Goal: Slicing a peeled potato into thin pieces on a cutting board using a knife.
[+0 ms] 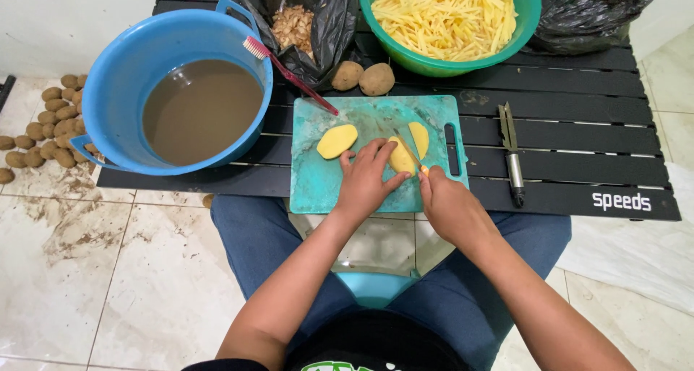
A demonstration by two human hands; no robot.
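On a teal cutting board point(318, 187) my left hand point(365, 179) presses down on a peeled yellow potato piece point(400, 156). My right hand point(448, 205) grips a small knife point(410, 154) whose blade lies across that piece. A cut potato slice point(419, 136) rests just right of the blade. Another peeled half point(337, 140) lies flat to the left on the board.
A blue tub of muddy water point(173, 89) with a toothbrush point(289, 75) on its rim stands at left. A green bowl of potato sticks point(448, 20), two unpeeled potatoes point(361, 77), a black bag of peels point(303, 24) and a peeler point(512, 151) sit on the black slatted table point(578, 132). Several potatoes point(43, 125) lie on the floor.
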